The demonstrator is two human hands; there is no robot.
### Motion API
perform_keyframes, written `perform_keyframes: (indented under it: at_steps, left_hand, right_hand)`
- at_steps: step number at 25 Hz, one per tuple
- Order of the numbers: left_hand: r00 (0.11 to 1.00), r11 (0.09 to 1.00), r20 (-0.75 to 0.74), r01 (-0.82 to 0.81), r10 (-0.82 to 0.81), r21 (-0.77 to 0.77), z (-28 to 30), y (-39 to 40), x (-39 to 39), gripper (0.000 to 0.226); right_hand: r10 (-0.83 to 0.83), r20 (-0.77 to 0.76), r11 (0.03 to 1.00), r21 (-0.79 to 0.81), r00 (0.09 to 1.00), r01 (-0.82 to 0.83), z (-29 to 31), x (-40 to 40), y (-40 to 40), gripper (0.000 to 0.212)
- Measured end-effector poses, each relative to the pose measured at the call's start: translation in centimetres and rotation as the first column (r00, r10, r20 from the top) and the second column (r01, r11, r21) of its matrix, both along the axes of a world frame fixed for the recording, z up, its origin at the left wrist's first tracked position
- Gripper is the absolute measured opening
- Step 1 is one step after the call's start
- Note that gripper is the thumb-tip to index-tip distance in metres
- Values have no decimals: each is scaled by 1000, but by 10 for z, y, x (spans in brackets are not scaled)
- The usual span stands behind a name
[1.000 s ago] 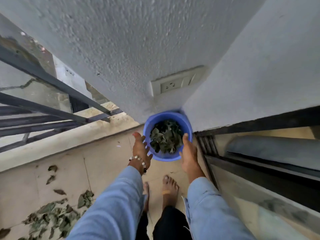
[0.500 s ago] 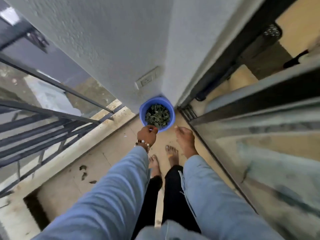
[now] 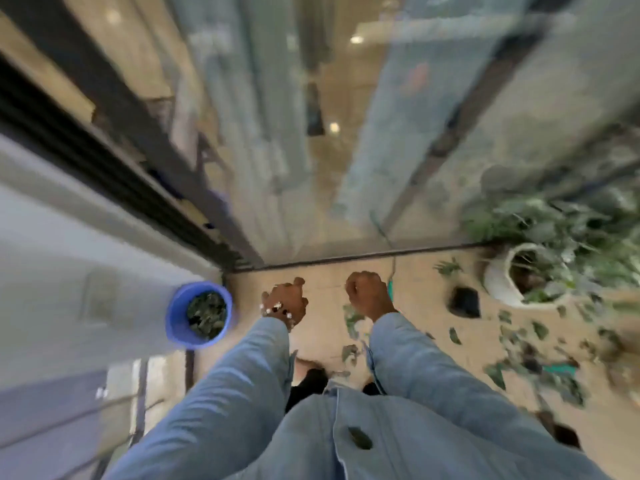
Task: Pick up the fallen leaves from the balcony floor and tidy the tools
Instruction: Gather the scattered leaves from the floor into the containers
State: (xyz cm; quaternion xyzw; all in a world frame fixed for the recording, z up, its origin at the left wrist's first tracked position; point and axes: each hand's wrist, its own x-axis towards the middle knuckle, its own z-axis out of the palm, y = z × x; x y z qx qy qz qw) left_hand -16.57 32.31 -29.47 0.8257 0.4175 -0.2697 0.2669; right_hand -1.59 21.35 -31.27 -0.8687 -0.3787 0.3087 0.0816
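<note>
The blue bucket (image 3: 199, 315) stands on the balcony floor (image 3: 322, 285) in the corner by the wall, probably parked there so its load of gathered leaves stays out of the walking path. Both hands hang in front of the body holding nothing: the left hand (image 3: 288, 301) has its fingers loosely curled, the right hand (image 3: 369, 294) is balled into a fist. The bucket sits near the left hand, just to its left. More fallen leaves (image 3: 519, 344) lie scattered well to the right of the right hand, near a white plant pot (image 3: 502, 284).
</note>
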Motion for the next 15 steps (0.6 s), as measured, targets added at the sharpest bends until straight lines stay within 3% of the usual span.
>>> perform_keyframes:
  at_steps: [5, 9, 13, 15]
  left_hand:
    - [928, 924, -33, 372, -370, 90, 22, -86, 146, 52]
    - [776, 771, 2, 627, -631, 109, 30, -213, 258, 51]
    - [573, 572, 30, 811, -819, 124, 25, -340, 339, 47]
    - [534, 532, 30, 835, -845, 142, 25, -363, 356, 46]
  right_hand:
    - [-350, 46, 935, -40, 936, 352, 15, 86, -160, 28]
    - [-639, 54, 764, -72, 767, 641, 22, 148, -300, 32]
    - [-796, 73, 598, -53, 600, 800, 18, 185, -419, 31]
    - [-833, 64, 549, -34, 550, 835, 22, 190, -440, 29]
